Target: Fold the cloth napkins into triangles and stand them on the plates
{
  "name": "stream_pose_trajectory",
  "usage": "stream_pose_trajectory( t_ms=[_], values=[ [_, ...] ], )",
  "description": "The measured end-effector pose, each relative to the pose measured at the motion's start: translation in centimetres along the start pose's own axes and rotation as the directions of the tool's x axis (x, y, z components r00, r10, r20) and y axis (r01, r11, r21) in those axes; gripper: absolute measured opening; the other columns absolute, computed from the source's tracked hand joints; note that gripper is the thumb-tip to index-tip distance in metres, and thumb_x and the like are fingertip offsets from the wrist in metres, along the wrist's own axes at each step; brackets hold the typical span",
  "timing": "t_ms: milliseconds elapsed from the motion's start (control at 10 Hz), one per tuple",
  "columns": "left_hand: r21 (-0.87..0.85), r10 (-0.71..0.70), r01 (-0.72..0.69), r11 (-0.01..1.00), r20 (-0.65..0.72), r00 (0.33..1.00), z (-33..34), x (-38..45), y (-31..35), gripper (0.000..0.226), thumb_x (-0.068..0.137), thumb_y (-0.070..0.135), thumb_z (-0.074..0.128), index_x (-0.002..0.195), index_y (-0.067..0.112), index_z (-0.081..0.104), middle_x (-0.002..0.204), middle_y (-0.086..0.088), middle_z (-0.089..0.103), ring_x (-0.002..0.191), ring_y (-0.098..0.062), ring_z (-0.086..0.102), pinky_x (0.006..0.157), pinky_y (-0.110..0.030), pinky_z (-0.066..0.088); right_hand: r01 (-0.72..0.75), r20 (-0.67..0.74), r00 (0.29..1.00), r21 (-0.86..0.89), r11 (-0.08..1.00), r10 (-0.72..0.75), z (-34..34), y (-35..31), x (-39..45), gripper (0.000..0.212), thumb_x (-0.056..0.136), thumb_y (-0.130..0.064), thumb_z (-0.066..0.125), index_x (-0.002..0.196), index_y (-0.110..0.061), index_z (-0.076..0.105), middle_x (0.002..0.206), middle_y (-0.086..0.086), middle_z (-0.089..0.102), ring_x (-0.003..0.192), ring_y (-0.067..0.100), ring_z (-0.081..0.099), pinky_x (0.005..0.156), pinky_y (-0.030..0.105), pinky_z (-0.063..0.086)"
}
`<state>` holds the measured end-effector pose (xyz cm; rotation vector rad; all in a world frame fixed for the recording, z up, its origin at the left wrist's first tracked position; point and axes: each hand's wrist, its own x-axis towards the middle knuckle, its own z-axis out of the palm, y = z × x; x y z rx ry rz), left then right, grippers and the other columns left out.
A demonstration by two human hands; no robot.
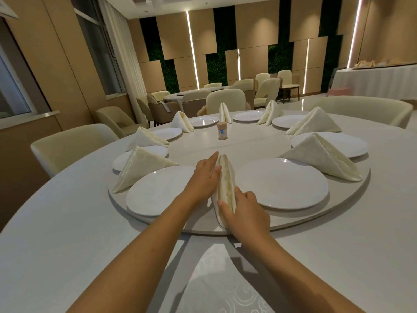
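Both hands — left point(204, 175), right point(244, 208) — press flat-fingered against the upright napkin point(225, 184) between two plates point(282, 184); released unevenly, it may splay and topple — the cloth looks limp.

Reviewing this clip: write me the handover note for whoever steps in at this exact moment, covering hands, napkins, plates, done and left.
Left hand: fingers straight, flat against the left side of the folded napkin.
Right hand: fingers against the napkin's right side near its close end; grip unclear.
That napkin stands between the near left plate and the near right plate, on the turntable, not on a plate.
Done: seven other folded napkins stand around the ring, beside or partly on the plates.
Left: settle this napkin; an unfolded patterned cloth lies at the near table edge.
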<state>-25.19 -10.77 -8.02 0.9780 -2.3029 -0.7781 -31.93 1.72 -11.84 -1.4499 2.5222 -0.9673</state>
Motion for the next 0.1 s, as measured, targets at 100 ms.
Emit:
stream_pose_trajectory(
  t_ms=[100],
  values=[
    [-0.036, -0.036, 0.035, 0.999, -0.03, 0.999, 0.22, -0.5, -0.06, 0.053, 0.102, 0.047, 0.028, 0.152, 0.036, 0.013, 0.157, -0.002, 0.02, 0.141, -0.022, 0.029, 0.113, -0.041, 0.028, 0.009, 0.01, 1.0, 0.035, 0.999, -0.009, -0.29, 0.15, -0.11, 0.052, 0.095, -0.054, 0.034, 0.137, -0.024, 0.036, 0.119, 0.003, 0.047, 0.099, 0.021, 0.056, 0.069, 0.028, 0.04]
  ],
)
